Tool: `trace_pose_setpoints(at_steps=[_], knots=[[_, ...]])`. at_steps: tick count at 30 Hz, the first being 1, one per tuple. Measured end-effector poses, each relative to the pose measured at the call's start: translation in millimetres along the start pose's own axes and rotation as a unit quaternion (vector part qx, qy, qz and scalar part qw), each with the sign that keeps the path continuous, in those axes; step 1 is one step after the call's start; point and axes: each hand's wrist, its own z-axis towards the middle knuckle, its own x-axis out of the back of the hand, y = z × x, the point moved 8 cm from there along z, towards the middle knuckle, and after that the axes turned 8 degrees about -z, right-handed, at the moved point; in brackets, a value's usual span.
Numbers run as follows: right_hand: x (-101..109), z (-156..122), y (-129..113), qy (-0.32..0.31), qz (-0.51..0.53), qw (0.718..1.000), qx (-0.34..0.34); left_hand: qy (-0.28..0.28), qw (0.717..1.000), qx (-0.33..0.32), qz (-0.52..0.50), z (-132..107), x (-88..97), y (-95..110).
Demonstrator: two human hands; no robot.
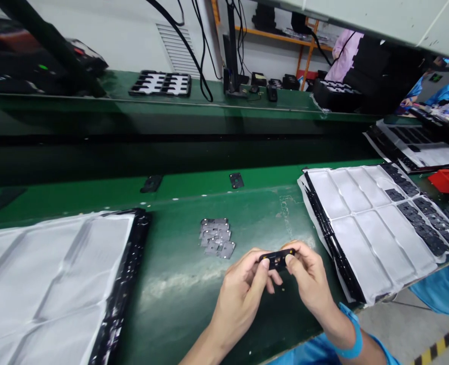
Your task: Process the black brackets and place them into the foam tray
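Observation:
Both my hands hold one small flat black part (276, 258) just above the green bench (179, 299). My left hand (243, 289) pinches its left end between thumb and fingers. At the part's right end my right hand (308, 276) grips it the same way; a blue cuff is on that wrist. A small pile of thin grey metal plates (216, 236) lies on the bench a little to the left of my hands.
A white-lined black tray stack (361, 223) with rows of small black parts lies at the right. Another white-covered tray stack (53, 284) lies at the left. Two loose black parts (236, 180) rest near the conveyor channel. A person in blue works at the far right.

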Motion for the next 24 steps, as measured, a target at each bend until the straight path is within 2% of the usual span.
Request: trace_pose_setpoints(at_steps=[4,10,13,16,24], knots=[[-3,-2,3,-0.020,0.019,1.000,0.005,0.003,1.000,0.000,-0.006,1,0.8,-1],[0,-6,7,-0.108,0.029,0.994,-0.006,-0.010,0.999,0.042,-0.031,2,-0.3,-8],[4,-6,7,-0.097,-0.015,0.995,-0.008,-0.020,0.997,0.064,-0.047,2,-2.7,-11],[3,-7,1,-0.076,-0.045,0.996,0.014,-0.008,0.995,0.075,-0.065,3,-2.6,-12],[2,-9,-9,-0.090,-0.088,0.989,0.078,0.019,0.990,0.092,-0.109,5,-4.6,-12]])
